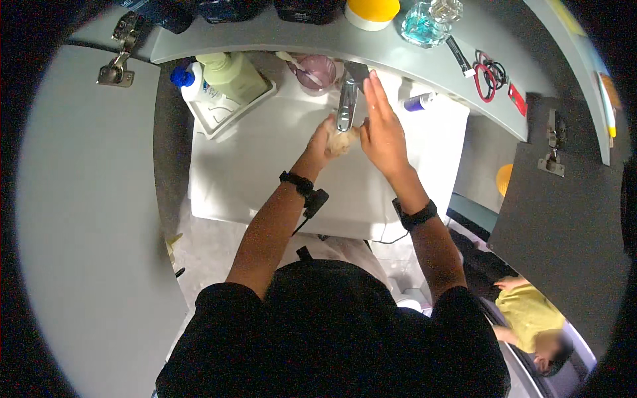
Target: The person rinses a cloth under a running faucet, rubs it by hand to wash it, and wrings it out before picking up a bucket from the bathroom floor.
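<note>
I stand at a white washbasin (252, 172). My left hand (323, 142) is curled around a small beige lump (343, 141) right under the spout of the chrome tap (346, 99). My right hand (381, 129) is held flat with the fingers stretched toward the wall, just right of the tap, its palm against the lump. Both wrists carry black bands. What the lump is cannot be told.
A white tray (215, 116) at the basin's back left holds a green bottle (233, 76) and a blue-capped bottle (186, 83). A purple cup (318, 69) stands behind the tap. The shelf (279, 33) above carries a teal bottle (424, 23). A person in yellow (527, 312) is at the lower right.
</note>
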